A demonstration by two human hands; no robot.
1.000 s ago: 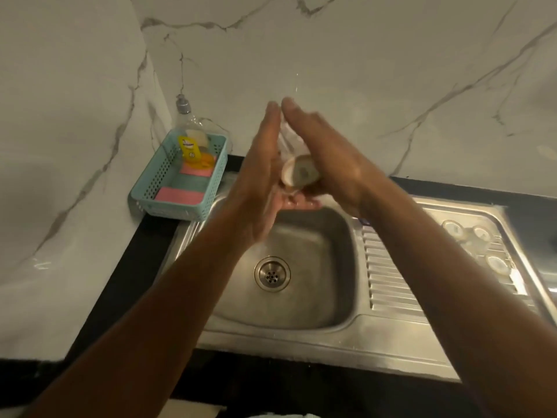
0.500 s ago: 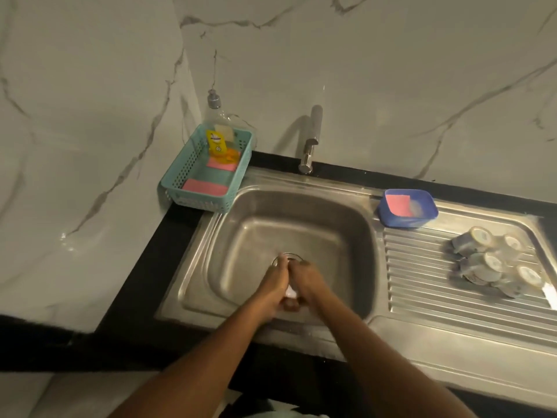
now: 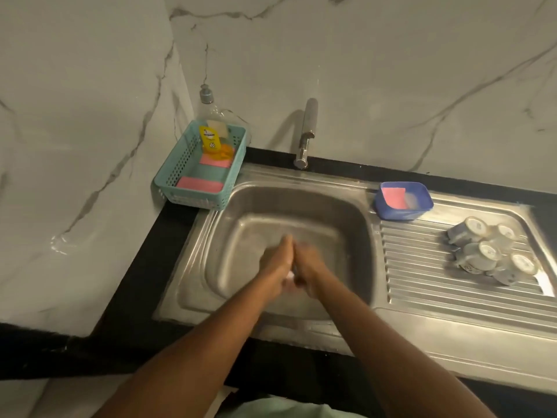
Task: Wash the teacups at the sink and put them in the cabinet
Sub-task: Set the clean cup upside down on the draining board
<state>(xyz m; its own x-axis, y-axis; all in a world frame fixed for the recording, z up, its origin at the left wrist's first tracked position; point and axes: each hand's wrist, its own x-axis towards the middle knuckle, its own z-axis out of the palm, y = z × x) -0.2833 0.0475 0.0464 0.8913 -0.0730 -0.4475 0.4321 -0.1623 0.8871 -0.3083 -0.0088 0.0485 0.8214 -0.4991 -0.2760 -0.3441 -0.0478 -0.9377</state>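
I have my left hand [image 3: 275,262] and my right hand [image 3: 310,267] pressed together low over the basin of the steel sink [image 3: 355,212], fingers stretched forward and meeting at the tips, not curled. Between the heels of my palms a small pale bit of the teacup [image 3: 290,276] shows; the rest of it is hidden, and my hands are blurred. Four other teacups [image 3: 482,254] sit bunched and touching on the ribbed drainboard to my right, well apart from my hands. A blue bowl [image 3: 402,206] with a pink sponge [image 3: 393,197] in it stands at the drainboard's far corner. The tap [image 3: 307,131] rises behind the basin. On the black desk [image 3: 144,282] to the left sits a teal basket [image 3: 168,191] holding a yellow soap bottle [image 3: 211,140] and pink cloths
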